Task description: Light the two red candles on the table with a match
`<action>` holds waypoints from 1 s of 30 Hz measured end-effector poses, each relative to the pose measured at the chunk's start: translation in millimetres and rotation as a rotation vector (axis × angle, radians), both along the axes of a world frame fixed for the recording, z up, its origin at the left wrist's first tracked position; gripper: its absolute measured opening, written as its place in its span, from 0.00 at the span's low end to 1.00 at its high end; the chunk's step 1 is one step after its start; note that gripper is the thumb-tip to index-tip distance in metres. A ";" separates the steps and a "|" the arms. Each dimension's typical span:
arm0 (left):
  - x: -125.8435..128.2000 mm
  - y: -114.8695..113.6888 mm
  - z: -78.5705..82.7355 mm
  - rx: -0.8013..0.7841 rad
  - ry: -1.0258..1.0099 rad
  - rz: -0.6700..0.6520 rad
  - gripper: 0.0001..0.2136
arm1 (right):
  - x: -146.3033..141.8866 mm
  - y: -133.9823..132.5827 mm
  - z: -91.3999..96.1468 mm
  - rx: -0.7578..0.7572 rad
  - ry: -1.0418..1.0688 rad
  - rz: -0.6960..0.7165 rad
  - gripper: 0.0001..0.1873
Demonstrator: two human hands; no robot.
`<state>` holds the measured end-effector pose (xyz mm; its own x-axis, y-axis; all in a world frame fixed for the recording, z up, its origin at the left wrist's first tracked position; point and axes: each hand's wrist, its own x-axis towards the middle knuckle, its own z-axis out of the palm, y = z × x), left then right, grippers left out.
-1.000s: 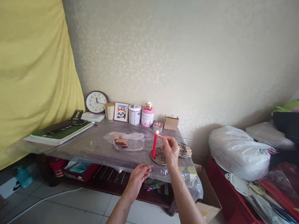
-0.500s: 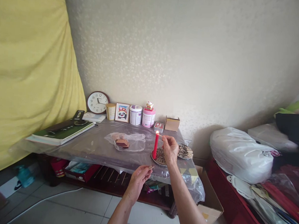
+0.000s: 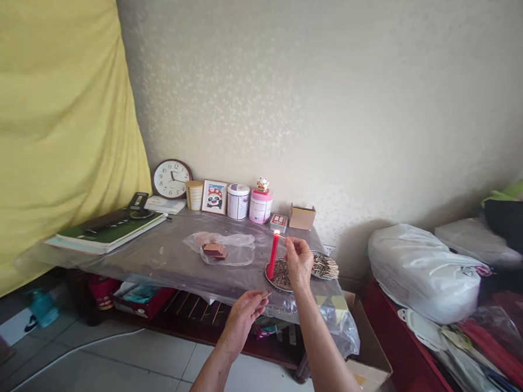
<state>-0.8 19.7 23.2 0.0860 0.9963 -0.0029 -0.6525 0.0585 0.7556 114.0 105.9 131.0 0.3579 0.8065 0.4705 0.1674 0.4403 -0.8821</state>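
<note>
A red candle [image 3: 273, 254] stands upright in a small round dish [image 3: 279, 276] of dark bits on the low plastic-covered table [image 3: 162, 255]. A flame burns at the candle's top. My right hand [image 3: 298, 261] pinches a thin burning match whose tip is at the wick. My left hand [image 3: 243, 319] is closed in front of the table edge, pinching a small thing, probably a matchbox. A plate of many matches [image 3: 325, 266] lies just right of the dish.
A clear bag with brown blocks [image 3: 218, 249] lies mid-table. At the back stand a clock [image 3: 171, 179], a framed picture [image 3: 214, 196], tins [image 3: 237, 201], a cardboard box [image 3: 302, 216]. Books [image 3: 106, 229] lie left. White bags [image 3: 422, 269] and red boxes crowd the right.
The view has shifted slightly. Both hands and the match at the candle's flame hold almost still.
</note>
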 end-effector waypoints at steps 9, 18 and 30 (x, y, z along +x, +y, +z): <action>0.2 1.1 -0.1 -0.014 -0.012 0.004 0.11 | -0.2 0.4 0.9 0.003 0.008 0.000 0.14; 1.0 -0.1 2.5 -0.017 -0.001 0.008 0.12 | 2.1 -2.6 3.4 0.012 0.015 0.018 0.15; 0.4 -0.1 0.3 -0.003 0.007 -0.003 0.12 | 3.0 -4.6 4.5 0.026 0.025 0.028 0.14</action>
<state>-0.3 19.6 23.5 0.0887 0.9960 -0.0069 -0.6469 0.0628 0.7600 117.0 101.3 135.5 0.3476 0.8041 0.4823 0.1324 0.4671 -0.8742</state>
